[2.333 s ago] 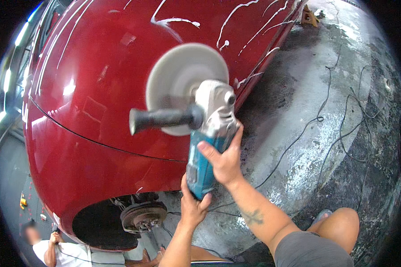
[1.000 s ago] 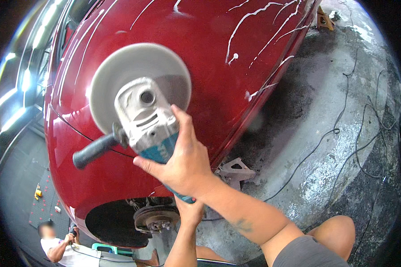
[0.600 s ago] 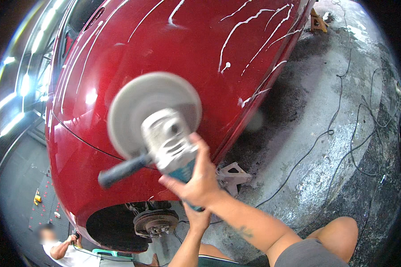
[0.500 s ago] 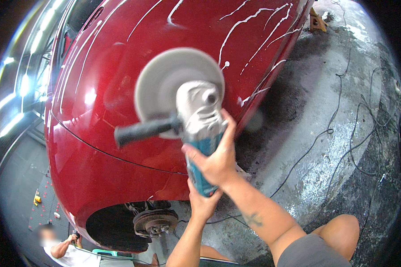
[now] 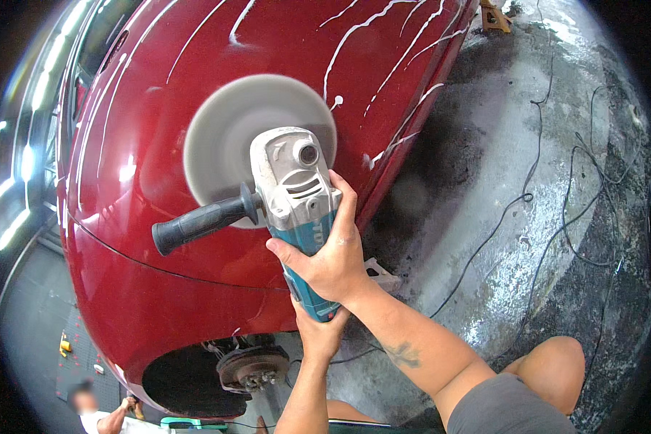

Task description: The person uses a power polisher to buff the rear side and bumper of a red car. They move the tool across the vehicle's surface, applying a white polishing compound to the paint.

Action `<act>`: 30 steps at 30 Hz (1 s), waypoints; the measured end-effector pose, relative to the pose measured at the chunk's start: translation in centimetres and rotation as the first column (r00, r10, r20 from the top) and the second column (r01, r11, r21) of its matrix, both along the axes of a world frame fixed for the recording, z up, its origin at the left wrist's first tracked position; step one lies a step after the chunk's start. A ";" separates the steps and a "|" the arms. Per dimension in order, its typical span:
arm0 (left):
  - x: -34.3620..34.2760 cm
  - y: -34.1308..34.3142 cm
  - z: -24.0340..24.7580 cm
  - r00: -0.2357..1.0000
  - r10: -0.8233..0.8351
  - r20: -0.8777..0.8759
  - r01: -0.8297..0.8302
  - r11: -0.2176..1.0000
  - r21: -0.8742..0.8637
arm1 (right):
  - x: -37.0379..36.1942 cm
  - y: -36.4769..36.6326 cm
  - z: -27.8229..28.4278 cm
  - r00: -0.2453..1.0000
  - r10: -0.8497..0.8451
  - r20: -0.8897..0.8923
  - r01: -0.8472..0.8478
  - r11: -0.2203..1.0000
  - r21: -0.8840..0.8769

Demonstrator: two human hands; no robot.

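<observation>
Blue-and-silver polisher (image 5: 291, 192), its pale round disc (image 5: 224, 148) over a glossy red car panel (image 5: 152, 231); from my remote view, I see the right hand (image 5: 334, 262) clamped around its body, the left hand (image 5: 320, 335) clasping its rear end.

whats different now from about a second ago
The polisher has swept to the right across the red car, bringing its pad closer to the round white blob. Nothing was picked up or let go. The right hand and left hand keep their grip on the body; the side handle stays unheld.
</observation>
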State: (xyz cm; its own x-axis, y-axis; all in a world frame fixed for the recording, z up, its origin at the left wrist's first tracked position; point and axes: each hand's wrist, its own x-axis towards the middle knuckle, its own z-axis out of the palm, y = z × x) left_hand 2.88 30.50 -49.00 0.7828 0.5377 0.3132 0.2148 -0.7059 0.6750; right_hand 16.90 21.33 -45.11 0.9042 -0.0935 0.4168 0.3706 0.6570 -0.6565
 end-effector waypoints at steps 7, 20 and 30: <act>-1.6 1.1 -0.3 1.000 0.019 -0.020 -0.019 1.000 -0.007 | -1.4 1.5 -0.4 0.996 -0.077 0.039 0.078 0.997 -0.027; -11.0 7.6 -4.3 0.976 0.184 -0.121 -0.192 0.980 -0.060 | -10.1 5.1 3.7 0.941 0.062 0.334 -0.021 0.992 -0.123; -0.2 0.4 -0.7 0.991 0.027 0.130 -0.013 0.994 -0.106 | -2.5 -0.2 4.0 0.951 -0.047 0.307 0.120 0.967 -0.226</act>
